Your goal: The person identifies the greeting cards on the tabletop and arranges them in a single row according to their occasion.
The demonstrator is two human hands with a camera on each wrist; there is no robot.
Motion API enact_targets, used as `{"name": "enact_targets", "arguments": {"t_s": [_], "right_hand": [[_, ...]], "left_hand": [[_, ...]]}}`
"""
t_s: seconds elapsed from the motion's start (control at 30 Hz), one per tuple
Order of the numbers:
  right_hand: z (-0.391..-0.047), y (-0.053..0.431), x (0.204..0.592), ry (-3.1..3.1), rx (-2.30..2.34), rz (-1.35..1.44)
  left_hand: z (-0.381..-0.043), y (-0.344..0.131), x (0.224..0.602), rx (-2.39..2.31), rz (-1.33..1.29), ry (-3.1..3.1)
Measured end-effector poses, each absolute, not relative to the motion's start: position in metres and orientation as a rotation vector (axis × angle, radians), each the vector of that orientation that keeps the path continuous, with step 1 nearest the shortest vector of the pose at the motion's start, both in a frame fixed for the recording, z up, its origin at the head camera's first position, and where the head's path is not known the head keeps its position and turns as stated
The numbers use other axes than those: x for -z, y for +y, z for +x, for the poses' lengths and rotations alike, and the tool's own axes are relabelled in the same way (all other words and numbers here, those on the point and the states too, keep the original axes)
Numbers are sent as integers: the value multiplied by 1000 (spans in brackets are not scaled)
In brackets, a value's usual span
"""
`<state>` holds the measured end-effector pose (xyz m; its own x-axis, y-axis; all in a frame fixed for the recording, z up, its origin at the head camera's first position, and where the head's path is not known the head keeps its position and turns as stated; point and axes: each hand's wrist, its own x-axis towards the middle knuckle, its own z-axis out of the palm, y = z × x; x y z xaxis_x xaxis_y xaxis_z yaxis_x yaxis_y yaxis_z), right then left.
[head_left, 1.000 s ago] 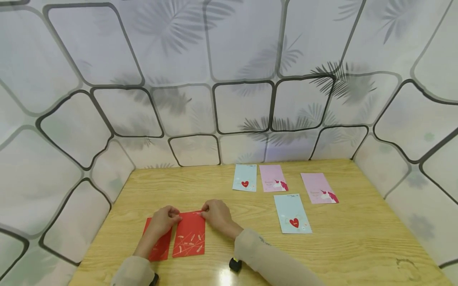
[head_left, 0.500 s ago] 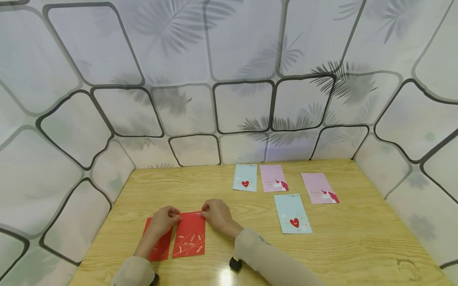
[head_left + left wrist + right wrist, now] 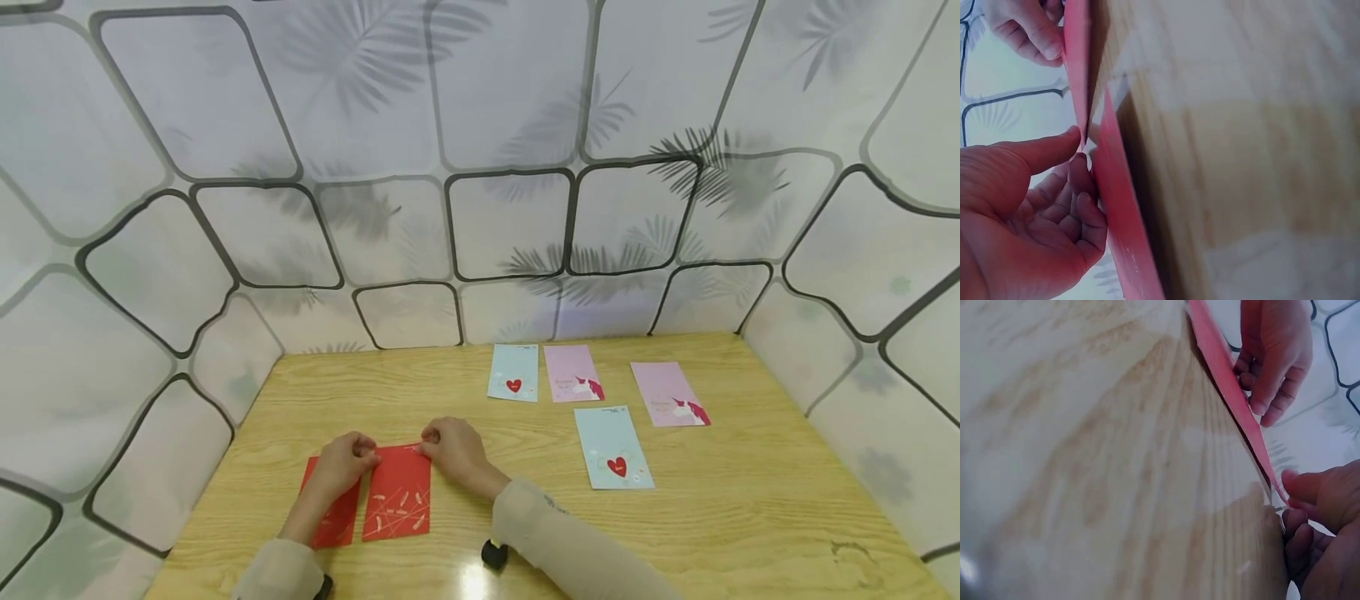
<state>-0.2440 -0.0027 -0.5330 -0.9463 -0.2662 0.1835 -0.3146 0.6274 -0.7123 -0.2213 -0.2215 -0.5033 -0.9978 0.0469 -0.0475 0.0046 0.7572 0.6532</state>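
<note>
Two red cards lie side by side at the table's left front. My left hand [image 3: 339, 463] pinches the top left corner of the right-hand red card [image 3: 397, 493] between thumb and finger, as the left wrist view shows. At that card's top right corner my right hand [image 3: 454, 450] pinches the edge, thumb and finger meeting on it in the right wrist view. The other red card [image 3: 336, 523] lies partly hidden under my left hand and forearm. Pale gold lines and small shapes decorate the red card between my hands.
Two light blue cards with red hearts, one at the back [image 3: 513, 372] and one nearer [image 3: 613, 450], lie to the right. Two pink unicorn cards [image 3: 573, 373] are near them. A patterned curtain [image 3: 397, 225] closes off the wooden table [image 3: 720, 533] behind and at both sides.
</note>
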Motion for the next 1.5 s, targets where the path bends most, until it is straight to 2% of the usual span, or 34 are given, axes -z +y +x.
{"name": "enact_targets", "arguments": {"t_s": [0.5,0.83,1.5], "right_hand": [[-243,30,517,-2677,-1906,521],[-241,54,496,-2646,-1860,566],[-235,106,476,-2554,-1903,436]], "left_hand": [[-215,-223,474,-1212,51,2969],[-208,-205,457,-1358,84,2888],[-211,-153,446,-1512,255,2848]]}}
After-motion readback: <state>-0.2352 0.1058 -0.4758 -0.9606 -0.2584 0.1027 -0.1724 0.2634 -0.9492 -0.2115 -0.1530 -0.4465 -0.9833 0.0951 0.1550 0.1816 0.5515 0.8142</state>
